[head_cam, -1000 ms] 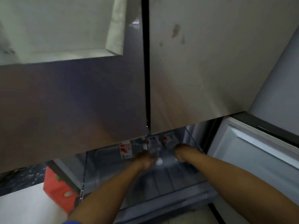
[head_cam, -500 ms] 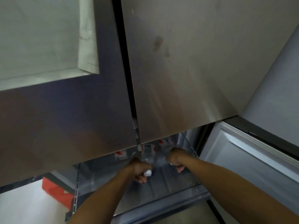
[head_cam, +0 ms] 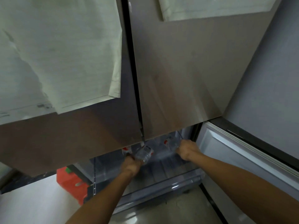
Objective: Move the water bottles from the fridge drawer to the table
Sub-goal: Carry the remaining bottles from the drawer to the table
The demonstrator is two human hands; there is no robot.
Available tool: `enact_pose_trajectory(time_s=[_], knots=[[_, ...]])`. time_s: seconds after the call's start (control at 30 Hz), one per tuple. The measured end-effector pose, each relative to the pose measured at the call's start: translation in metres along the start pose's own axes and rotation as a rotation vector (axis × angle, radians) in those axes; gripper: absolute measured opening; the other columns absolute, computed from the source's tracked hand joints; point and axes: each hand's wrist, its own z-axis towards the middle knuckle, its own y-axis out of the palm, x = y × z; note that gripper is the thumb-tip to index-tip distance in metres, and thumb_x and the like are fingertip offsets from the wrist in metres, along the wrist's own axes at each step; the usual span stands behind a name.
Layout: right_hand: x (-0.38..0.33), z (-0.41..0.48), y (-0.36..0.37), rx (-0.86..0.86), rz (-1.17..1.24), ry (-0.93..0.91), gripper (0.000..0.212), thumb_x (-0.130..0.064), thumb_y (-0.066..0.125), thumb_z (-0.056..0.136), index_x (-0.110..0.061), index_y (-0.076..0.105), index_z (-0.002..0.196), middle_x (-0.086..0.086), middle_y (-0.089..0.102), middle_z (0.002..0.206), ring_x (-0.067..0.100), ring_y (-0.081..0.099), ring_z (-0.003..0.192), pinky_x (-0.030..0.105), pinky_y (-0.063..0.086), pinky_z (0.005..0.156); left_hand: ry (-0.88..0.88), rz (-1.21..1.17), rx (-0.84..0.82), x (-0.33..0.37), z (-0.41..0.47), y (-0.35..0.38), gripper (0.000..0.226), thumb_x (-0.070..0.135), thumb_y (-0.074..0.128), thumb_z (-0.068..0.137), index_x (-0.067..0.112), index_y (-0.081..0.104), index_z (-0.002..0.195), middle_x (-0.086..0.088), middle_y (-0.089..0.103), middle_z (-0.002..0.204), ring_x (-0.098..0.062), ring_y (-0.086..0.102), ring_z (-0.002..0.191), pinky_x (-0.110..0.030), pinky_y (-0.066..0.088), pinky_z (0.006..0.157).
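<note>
The fridge drawer [head_cam: 161, 183] stands pulled out below the closed upper doors. My left hand [head_cam: 130, 166] grips a clear water bottle [head_cam: 144, 153] with a red and white label, lifted and tilted over the drawer floor. My right hand [head_cam: 187, 149] is curled round a second clear bottle [head_cam: 169, 143] near the drawer's right wall. A third bottle's red label [head_cam: 126, 150] shows at the back left, partly hidden under the door edge.
The two upper fridge doors [head_cam: 178, 78] hang low over the drawer's back, with pale cloths [head_cam: 56, 54] draped on them. The lower door [head_cam: 242, 159] stands open to the right. A red box [head_cam: 72, 183] sits on the pale floor to the left.
Both hands have closed round bottles and lifted them a little; the left bottle now tilts up off the drawer floor. The camera has tipped upward.
</note>
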Motion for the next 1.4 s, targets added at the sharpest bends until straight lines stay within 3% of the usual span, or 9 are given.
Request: enact_pose_trajectory(time_s=[0.17, 0.33, 0.67, 0.77, 0.97, 1.07, 1.2, 1.3, 1.4], knots=[[0.012, -0.019, -0.013, 0.149, 0.045, -0.093, 0.033, -0.031, 0.053, 0.093, -0.003, 0.063, 0.107, 0.017, 0.067, 0.109, 0.032, 0.064, 0.097, 0.03, 0.044, 0.07, 0.137, 0.343, 0.191, 0.017, -0.028, -0.017, 0.04, 0.041, 0.045, 0.096, 0.005, 0.052, 0.111, -0.02, 0.065, 0.109, -0.037, 0.06, 0.102, -0.037, 0.047, 0.082], [0.023, -0.037, -0.022, 0.238, 0.091, -0.256, 0.037, -0.037, 0.052, 0.095, -0.006, 0.058, 0.113, 0.014, 0.066, 0.109, 0.03, 0.062, 0.096, 0.031, 0.046, 0.074, 0.271, 0.416, 0.337, 0.026, -0.052, -0.021, 0.028, 0.04, 0.047, 0.093, 0.014, 0.049, 0.084, -0.015, 0.066, 0.094, -0.037, 0.061, 0.09, -0.033, 0.041, 0.067], [0.038, -0.104, -0.06, 0.441, 0.074, -0.654, 0.027, -0.038, 0.052, 0.091, -0.014, 0.057, 0.103, 0.01, 0.067, 0.091, 0.031, 0.062, 0.081, 0.032, 0.04, 0.063, 0.388, 0.372, 0.68, 0.008, -0.15, -0.031, 0.023, 0.037, 0.042, 0.096, 0.015, 0.05, 0.1, -0.014, 0.065, 0.085, -0.036, 0.062, 0.077, -0.043, 0.051, 0.07], [0.015, -0.132, -0.083, 0.518, 0.046, -0.771, 0.03, -0.042, 0.05, 0.09, -0.017, 0.057, 0.105, 0.006, 0.069, 0.094, 0.032, 0.062, 0.083, 0.033, 0.035, 0.064, 0.351, 0.34, 0.801, 0.002, -0.193, -0.045, 0.023, 0.042, 0.038, 0.096, 0.021, 0.048, 0.096, -0.009, 0.064, 0.079, -0.026, 0.059, 0.067, -0.04, 0.053, 0.065], [-0.045, -0.198, -0.092, 0.602, 0.026, -1.042, 0.032, -0.048, 0.051, 0.089, -0.017, 0.058, 0.093, 0.003, 0.068, 0.077, 0.024, 0.057, 0.063, 0.03, 0.04, 0.059, 0.239, 0.329, 1.088, -0.027, -0.285, -0.094, 0.027, 0.039, 0.045, 0.094, 0.015, 0.057, 0.097, -0.014, 0.065, 0.083, -0.036, 0.06, 0.078, -0.037, 0.043, 0.063], [-0.071, -0.236, -0.065, 0.588, 0.002, -1.182, 0.034, -0.05, 0.051, 0.088, -0.016, 0.057, 0.088, 0.005, 0.068, 0.074, 0.026, 0.061, 0.063, 0.03, 0.041, 0.057, 0.168, 0.386, 1.151, -0.061, -0.331, -0.114, 0.033, 0.047, 0.041, 0.093, 0.017, 0.056, 0.098, -0.014, 0.068, 0.084, -0.036, 0.062, 0.077, -0.041, 0.052, 0.068], [-0.105, -0.297, -0.014, 0.523, -0.026, -1.353, 0.038, -0.058, 0.047, 0.087, -0.021, 0.052, 0.081, 0.003, 0.066, 0.07, 0.025, 0.06, 0.058, 0.028, 0.04, 0.054, 0.046, 0.445, 1.197, -0.127, -0.402, -0.128, 0.034, 0.046, 0.042, 0.095, 0.015, 0.057, 0.098, -0.012, 0.068, 0.084, -0.033, 0.062, 0.077, -0.036, 0.048, 0.064], [-0.134, -0.353, 0.029, 0.443, -0.062, -1.457, 0.036, -0.057, 0.048, 0.085, -0.022, 0.049, 0.076, 0.003, 0.064, 0.068, 0.024, 0.058, 0.057, 0.032, 0.049, 0.056, -0.033, 0.459, 1.186, -0.189, -0.464, -0.134, 0.033, 0.047, 0.04, 0.096, 0.017, 0.054, 0.097, -0.007, 0.067, 0.083, -0.026, 0.061, 0.073, -0.04, 0.053, 0.067], [-0.164, -0.421, 0.076, 0.426, -0.119, -1.563, 0.037, -0.054, 0.049, 0.085, -0.018, 0.054, 0.078, 0.005, 0.061, 0.065, 0.027, 0.06, 0.06, 0.031, 0.042, 0.055, -0.144, 0.44, 1.201, -0.259, -0.533, -0.141, 0.032, 0.048, 0.04, 0.096, 0.02, 0.054, 0.094, -0.002, 0.066, 0.084, -0.02, 0.06, 0.072, -0.036, 0.052, 0.064]])
